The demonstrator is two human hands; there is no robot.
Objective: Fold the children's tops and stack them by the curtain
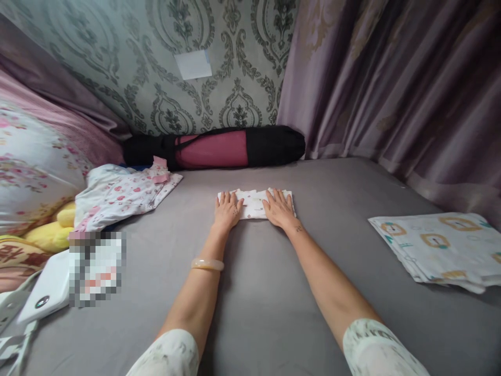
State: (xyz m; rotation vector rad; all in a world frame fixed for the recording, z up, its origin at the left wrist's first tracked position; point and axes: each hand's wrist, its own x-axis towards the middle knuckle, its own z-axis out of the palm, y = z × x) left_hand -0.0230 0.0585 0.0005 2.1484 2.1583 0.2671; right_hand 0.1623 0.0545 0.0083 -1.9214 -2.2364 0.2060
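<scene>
One long bag [213,149], black at both ends and dark pink in the middle, lies along the wall [230,78] at the upper centre of the frame; it looks closed, and what it holds is hidden. One folded cloth [252,206], white with small prints, lies flat at the centre of the frame on the grey sheet [258,303]. Two hands rest on it: the left hand [227,210] on its left end, the right hand [279,209] on its right end. Both are spread palm down with fingers stretched forward, pressing or resting on the cloth rather than grasping it. One bracelet [207,264] circles the left forearm. At the right edge sits one pile of printed cloths [438,243], several layers deep; the exact number cannot be told. At the left are one heap of clothes [125,193], one flowered pillow [35,167] and, lower left, one white device [52,284] with a cable [26,339]. Two curtains hang, one upper left, one upper right [376,78]. One sheet of paper [193,65] is on the wall, upper centre.
</scene>
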